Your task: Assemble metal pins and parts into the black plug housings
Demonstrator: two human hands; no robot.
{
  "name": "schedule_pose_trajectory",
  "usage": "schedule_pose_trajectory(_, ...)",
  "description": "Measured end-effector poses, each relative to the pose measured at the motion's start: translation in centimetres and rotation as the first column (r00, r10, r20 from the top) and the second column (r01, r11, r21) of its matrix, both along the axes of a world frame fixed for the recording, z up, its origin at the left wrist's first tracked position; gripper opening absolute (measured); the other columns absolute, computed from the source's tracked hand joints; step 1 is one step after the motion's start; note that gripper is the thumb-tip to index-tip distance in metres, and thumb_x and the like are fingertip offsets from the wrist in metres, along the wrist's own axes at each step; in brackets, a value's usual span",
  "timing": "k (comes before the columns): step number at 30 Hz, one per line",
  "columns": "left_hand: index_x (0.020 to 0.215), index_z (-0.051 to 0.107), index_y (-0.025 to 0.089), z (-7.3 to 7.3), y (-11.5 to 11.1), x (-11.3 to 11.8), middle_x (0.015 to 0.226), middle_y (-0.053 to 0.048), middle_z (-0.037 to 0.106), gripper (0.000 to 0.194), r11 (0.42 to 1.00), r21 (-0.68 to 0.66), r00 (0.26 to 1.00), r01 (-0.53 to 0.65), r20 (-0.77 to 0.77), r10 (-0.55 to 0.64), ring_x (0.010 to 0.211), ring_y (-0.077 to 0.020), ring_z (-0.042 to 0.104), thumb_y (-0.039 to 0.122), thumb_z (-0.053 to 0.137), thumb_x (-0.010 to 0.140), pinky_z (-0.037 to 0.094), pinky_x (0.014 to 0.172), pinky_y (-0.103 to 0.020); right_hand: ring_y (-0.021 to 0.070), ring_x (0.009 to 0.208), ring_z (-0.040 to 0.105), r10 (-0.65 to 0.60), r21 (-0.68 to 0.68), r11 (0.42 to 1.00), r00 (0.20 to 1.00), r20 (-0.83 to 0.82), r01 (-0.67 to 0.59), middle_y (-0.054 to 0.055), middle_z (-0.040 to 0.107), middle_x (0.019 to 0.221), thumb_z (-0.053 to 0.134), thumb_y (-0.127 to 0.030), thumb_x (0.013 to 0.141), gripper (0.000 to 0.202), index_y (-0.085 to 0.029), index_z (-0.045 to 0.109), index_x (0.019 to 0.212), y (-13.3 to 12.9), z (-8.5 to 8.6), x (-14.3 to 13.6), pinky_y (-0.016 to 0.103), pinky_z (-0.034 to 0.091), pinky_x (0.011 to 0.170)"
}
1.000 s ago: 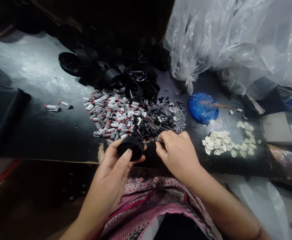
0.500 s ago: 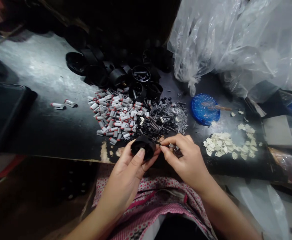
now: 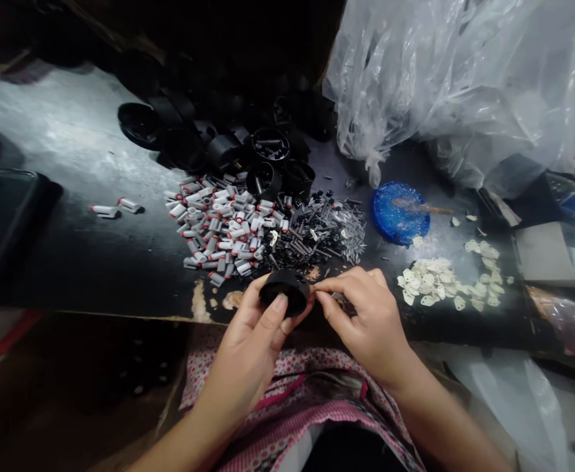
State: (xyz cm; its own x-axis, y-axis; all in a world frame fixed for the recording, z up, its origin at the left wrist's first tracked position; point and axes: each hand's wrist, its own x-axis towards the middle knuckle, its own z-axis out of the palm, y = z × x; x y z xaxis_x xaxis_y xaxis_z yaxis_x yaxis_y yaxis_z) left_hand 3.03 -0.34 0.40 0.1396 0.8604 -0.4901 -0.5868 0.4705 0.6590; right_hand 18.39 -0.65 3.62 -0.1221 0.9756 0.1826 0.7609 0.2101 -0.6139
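Observation:
My left hand (image 3: pixel 255 334) is closed around a round black plastic cup-like housing (image 3: pixel 287 288), its thumb at the near rim and its open side facing me. Right beside it, my right hand (image 3: pixel 363 314) pinches at the housing's right side; whatever is between the thumb and forefinger is too small to make out. Beyond the hands lie a heap of grey-white plastic sleeves (image 3: pixel 223 226) with red ends and a pile of small springs and metal pins (image 3: pixel 326 229).
More black housings (image 3: pixel 223 151) crowd the back of the table. To the right are a blue lid (image 3: pixel 400 213) of grease with a stick across it, and cream-coloured flat pieces (image 3: pixel 429 282). Clear plastic bags (image 3: pixel 395 78) hang at the back right. A dark tray-like object (image 3: pixel 2 229) sits at left.
The housing has tilted slightly in my left hand. A small metal part seen under my right fingers is now mostly hidden. The whole view has shifted a little.

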Motion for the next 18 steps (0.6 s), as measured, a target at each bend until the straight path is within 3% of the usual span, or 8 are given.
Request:
schedule_pose_trajectory(6,0.097,0.071,0.023,0.07,0.01,-0.05,0.103,-0.003,0.076,0.012,0.999,-0.044,0.998,-0.005,0.06,0.008,0.097,-0.0157,0.072,0.029,0.07,0.087,0.056,0.094,-0.03,0.0139,0.076,0.059,-0.078,-0.018,0.997,0.994,-0.072,0.077,-0.002,0.067,0.081,0.066,-0.021,0.09,0.004,-0.019,0.066,0.087,0.09,0.5,-0.18,0.032,0.036,0.075)
schedule_pose_trajectory(10,0.105,0.07,0.025,0.63,-0.01,-0.29,0.112,-0.004,0.075,0.018,0.998,-0.045,0.997,0.036,0.071,-0.032,0.105,-0.0186,0.07,0.03,0.068,0.088,0.056,0.095,-0.03,0.0129,0.071,0.059,-0.039,-0.001,0.999,0.989,-0.144,0.039,-0.002,0.067,0.077,0.065,-0.017,0.089,0.007,-0.019,0.063,0.082,0.25,0.79,-0.33,0.032,0.037,0.073)
schedule_pose_trajectory(14,0.118,0.065,0.028,0.53,-0.34,-0.48,0.124,-0.004,0.07,0.031,0.987,-0.06,0.989,0.147,0.017,-0.146,0.119,-0.0239,0.063,0.029,0.07,0.087,0.054,0.097,-0.033,0.0144,0.072,0.062,-0.009,0.078,0.997,1.0,-0.002,0.009,0.0,0.07,0.078,0.061,-0.013,0.088,0.008,-0.019,0.065,0.086,0.25,0.71,-0.57,0.034,0.036,0.075)
schedule_pose_trajectory(18,0.119,0.063,0.028,-0.06,-0.59,-0.46,0.125,-0.004,0.07,0.03,0.969,0.009,0.969,0.246,0.02,-0.246,0.121,-0.0238,0.062,0.028,0.067,0.089,0.052,0.1,-0.035,0.0147,0.07,0.061,0.009,0.103,0.994,0.993,0.121,-0.022,0.0,0.069,0.074,0.058,-0.011,0.088,0.012,-0.018,0.066,0.083,0.22,0.66,-0.72,0.035,0.034,0.074)
